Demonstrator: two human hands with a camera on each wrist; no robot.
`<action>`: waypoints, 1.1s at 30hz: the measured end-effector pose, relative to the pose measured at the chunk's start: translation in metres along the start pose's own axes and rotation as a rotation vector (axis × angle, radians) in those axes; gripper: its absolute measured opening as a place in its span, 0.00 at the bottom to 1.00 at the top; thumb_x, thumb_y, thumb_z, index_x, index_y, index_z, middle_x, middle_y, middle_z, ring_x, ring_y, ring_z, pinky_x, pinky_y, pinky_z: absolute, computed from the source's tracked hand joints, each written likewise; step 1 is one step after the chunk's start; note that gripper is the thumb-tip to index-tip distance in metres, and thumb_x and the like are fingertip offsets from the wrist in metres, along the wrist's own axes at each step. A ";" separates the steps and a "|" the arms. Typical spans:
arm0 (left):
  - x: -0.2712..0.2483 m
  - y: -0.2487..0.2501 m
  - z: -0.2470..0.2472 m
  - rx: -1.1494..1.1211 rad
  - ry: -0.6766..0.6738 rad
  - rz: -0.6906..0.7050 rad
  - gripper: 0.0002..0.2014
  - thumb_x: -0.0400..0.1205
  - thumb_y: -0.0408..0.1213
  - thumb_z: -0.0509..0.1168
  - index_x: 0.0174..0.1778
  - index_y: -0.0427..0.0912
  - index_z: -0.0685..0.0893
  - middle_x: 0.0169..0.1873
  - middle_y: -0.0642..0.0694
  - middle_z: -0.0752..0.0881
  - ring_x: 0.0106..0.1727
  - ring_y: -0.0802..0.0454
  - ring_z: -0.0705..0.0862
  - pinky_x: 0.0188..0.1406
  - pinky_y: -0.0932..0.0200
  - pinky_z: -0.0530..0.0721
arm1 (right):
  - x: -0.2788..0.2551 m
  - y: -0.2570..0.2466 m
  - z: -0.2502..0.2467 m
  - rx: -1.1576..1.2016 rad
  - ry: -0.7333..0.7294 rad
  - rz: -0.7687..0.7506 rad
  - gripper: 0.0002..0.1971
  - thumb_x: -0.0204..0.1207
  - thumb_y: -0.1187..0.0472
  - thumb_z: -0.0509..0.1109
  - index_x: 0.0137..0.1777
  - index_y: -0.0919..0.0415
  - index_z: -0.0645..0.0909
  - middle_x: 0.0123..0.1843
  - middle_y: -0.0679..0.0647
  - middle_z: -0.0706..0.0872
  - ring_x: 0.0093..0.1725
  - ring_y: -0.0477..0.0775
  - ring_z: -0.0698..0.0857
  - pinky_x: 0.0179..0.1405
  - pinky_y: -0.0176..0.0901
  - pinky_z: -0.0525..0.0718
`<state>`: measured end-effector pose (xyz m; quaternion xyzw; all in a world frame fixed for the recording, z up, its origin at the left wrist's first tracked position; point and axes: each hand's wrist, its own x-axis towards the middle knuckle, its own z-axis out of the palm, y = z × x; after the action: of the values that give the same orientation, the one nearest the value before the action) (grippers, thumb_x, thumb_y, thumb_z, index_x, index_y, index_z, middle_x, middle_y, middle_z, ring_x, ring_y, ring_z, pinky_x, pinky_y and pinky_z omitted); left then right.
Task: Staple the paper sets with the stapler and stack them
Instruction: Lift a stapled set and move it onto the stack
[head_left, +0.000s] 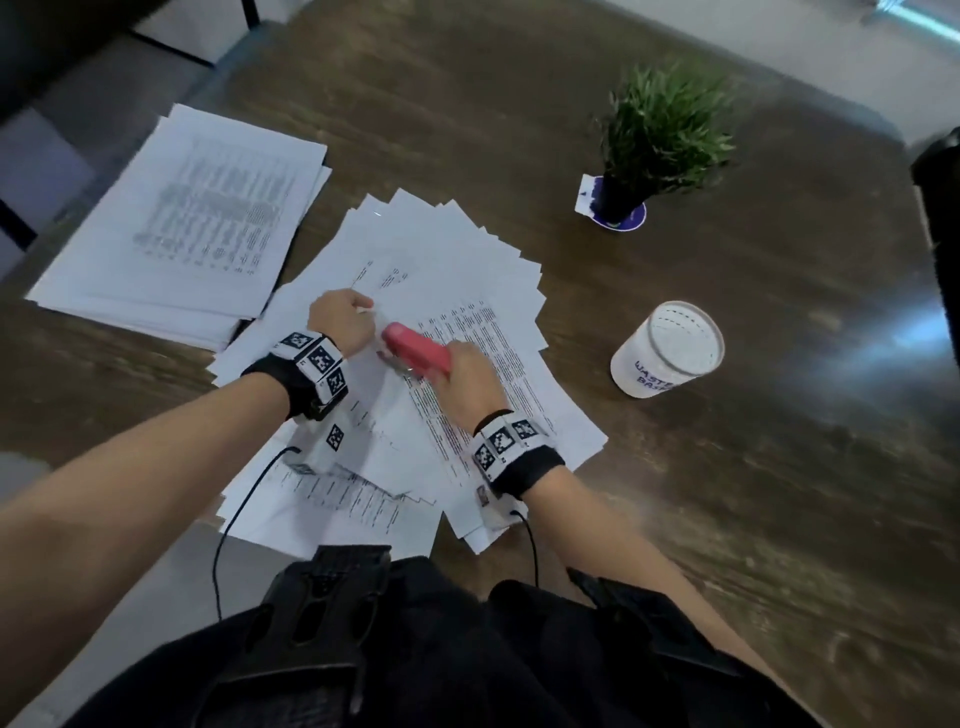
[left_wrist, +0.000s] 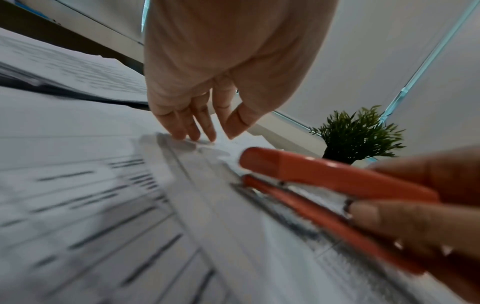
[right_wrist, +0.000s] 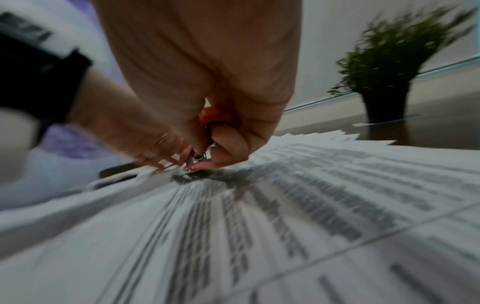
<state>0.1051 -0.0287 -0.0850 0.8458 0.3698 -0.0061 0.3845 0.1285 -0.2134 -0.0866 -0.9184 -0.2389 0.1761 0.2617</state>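
Right hand (head_left: 470, 374) grips the stapler (head_left: 415, 349) over fanned papers (head_left: 467, 291); left hand (head_left: 340, 319), fingers straight, should pin the corner flat before squeezing.

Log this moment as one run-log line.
right hand: grips stapler | left hand: fingers press fanned papers | stapled stack: on table, left

Bare surface (head_left: 519, 119) lies open beyond the fanned papers (head_left: 457, 249) and to their right. There a potted plant (head_left: 660, 135) and a white cup (head_left: 667, 349) stand well apart, with a gap between them. A paper stack (head_left: 182, 223) fills the left side.
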 end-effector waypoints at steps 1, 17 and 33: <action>-0.001 -0.007 -0.001 0.048 -0.017 0.008 0.17 0.80 0.33 0.67 0.65 0.37 0.85 0.66 0.36 0.83 0.68 0.38 0.80 0.70 0.50 0.76 | 0.003 0.007 -0.011 0.025 0.053 0.058 0.13 0.82 0.60 0.67 0.62 0.67 0.79 0.57 0.60 0.83 0.50 0.58 0.84 0.50 0.48 0.84; -0.023 -0.037 -0.019 0.059 -0.090 -0.022 0.37 0.62 0.40 0.85 0.67 0.34 0.81 0.62 0.38 0.84 0.65 0.42 0.80 0.63 0.54 0.78 | 0.027 0.057 -0.061 -0.106 0.560 0.411 0.16 0.77 0.62 0.69 0.61 0.68 0.73 0.65 0.65 0.69 0.53 0.65 0.81 0.48 0.51 0.81; 0.006 0.036 -0.067 -0.693 -0.107 0.348 0.13 0.77 0.29 0.74 0.58 0.33 0.86 0.45 0.48 0.91 0.48 0.51 0.90 0.54 0.47 0.89 | 0.036 0.050 -0.074 0.643 0.277 0.263 0.30 0.61 0.58 0.87 0.60 0.55 0.75 0.66 0.62 0.83 0.68 0.58 0.80 0.71 0.48 0.75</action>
<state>0.1134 0.0037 -0.0164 0.7145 0.1803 0.1401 0.6614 0.2088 -0.2611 -0.0625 -0.8272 -0.0137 0.1484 0.5417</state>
